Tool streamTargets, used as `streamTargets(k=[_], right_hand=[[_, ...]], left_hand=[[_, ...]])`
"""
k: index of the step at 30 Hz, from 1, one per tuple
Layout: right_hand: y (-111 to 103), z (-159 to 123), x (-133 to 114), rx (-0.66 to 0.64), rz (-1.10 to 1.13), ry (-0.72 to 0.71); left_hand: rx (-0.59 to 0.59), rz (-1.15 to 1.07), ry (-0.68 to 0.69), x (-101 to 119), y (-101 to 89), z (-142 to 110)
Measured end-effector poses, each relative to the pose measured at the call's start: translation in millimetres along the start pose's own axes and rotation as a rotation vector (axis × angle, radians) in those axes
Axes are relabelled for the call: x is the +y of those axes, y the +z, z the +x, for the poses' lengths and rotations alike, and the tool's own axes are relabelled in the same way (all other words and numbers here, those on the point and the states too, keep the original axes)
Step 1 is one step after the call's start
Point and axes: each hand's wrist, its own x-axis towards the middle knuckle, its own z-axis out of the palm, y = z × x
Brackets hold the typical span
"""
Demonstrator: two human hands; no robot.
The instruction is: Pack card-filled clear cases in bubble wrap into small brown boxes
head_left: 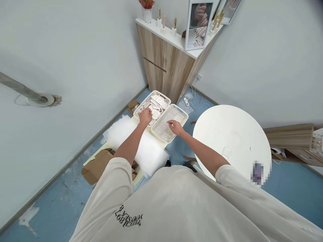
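Observation:
Two white perforated plastic baskets stand side by side in front of me. In the left basket [137,113] lies a loose pile of small white printed packets [158,102]. My left hand [145,116] is over this basket's near side, its fingers curled closed; whatever they hold is hidden. The right basket [186,118] contains clear plastic pieces [163,127] lined up in rows. Above its right side is my right hand [175,127], thumb and fingers drawn together in a pinch. Anything between those fingertips is too small or too transparent to name.
White foam sheets [148,151] and an opened cardboard box [97,166] lie nearer me, left. A round white table [232,134] stands at right. Behind the baskets is a wooden cabinet [164,50] with bottles and a picture frame [199,25]. A power strip [186,101] lies on the floor.

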Motion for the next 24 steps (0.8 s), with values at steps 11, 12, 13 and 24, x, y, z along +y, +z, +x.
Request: streamTargets(k=[11, 12, 13, 24], right_hand=[[-84.5, -57.9, 40.6, 0.347, 0.262, 0.259], [-94.5, -69.0, 46.2, 0.374, 0.295, 0.3], [-104.3, -81.0, 52.4, 0.399, 0.335, 0.344], [-183.9, -250.4, 158.4, 0.589, 0.821, 0.742]], left_hand=[[-0.037, -0.289, 0.427, 145.9, 46.9, -51.4], [-0.059, -0.283, 0.482, 160.8, 56.2, -60.7], [-0.083, -0.267, 0.535, 175.4, 65.6, -71.1], [-0.506, -0.102, 1.036, 301.1, 187.8, -204.2]])
